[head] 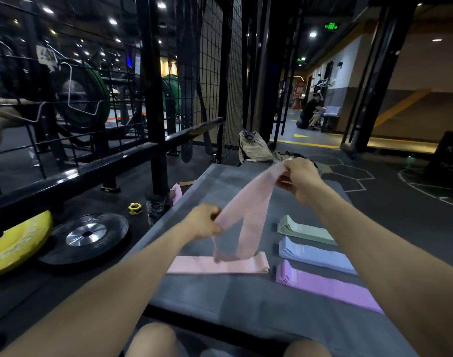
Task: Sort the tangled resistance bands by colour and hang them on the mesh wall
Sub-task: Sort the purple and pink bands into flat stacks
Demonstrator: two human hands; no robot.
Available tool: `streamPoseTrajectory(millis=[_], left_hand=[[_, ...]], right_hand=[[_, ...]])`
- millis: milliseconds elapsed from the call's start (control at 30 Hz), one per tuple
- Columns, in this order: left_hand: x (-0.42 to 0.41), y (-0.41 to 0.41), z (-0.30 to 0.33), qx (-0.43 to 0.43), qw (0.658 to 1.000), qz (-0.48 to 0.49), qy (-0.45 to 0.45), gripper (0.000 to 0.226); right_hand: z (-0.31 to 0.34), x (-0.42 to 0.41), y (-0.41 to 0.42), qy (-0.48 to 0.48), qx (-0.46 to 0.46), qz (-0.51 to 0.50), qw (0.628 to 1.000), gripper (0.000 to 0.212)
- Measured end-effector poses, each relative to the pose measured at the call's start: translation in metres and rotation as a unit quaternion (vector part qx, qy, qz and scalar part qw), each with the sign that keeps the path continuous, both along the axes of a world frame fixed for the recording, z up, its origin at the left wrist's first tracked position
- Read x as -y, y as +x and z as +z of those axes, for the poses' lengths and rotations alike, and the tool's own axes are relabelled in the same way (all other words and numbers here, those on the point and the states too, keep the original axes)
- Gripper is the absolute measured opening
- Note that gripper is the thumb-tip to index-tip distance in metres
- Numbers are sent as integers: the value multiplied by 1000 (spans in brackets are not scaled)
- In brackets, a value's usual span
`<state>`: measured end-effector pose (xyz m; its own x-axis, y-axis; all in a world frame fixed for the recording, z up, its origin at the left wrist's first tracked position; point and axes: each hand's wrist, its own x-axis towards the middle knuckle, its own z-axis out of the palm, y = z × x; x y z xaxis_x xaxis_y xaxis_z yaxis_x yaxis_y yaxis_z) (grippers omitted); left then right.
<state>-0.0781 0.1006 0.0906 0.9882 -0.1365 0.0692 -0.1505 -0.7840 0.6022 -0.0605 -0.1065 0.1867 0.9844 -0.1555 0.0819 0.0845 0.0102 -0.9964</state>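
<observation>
Far left on floor: yellow plate [12, 242] overlapping black plate [85, 234], small yellow collar [134, 208] just beyond. Behind them, mesh wall [65, 81] on black frame, weight plates blurred through it. Grey mat [220, 292] running down the middle. Left hand [204, 222] above mat, fingers curled, pinching lower end of a pink band [248, 202]. Band looped, stretched up and right to right hand [301, 180], also curled, pinching the upper end; bottom of loop hanging down, touching a flat pink stack [217, 265] lying on the mat. Can't tell whether one band or two in hand. Another bit of pink [177, 191] at mat's far left edge, near the frame post. Right of the pink stack, three flat stacks side by side on the mat: green stack [305, 230] farthest, blue stack [315, 255] in the middle, purple stack [326, 286] nearest. All three apart from the pink stack, close to each other. Beige bag [253, 146] on floor past mat's far end. Far right background: person crouching [310, 114] in a lit corridor.
</observation>
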Motion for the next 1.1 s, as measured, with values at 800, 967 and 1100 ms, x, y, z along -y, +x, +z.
streamPoseTrajectory(millis=[800, 967, 1100], left_hand=[[-58, 0, -28, -200, 920, 107, -318, 14], [-65, -5, -32, -104, 959, 117, -238, 7], [-76, -5, -42, -80, 959, 163, -219, 18]], right_hand=[[-81, 44, 15, -43, -140, -128, 981, 6], [-103, 46, 19, -125, -144, -122, 974, 27], [-117, 37, 14, -139, -162, -99, 972, 25]])
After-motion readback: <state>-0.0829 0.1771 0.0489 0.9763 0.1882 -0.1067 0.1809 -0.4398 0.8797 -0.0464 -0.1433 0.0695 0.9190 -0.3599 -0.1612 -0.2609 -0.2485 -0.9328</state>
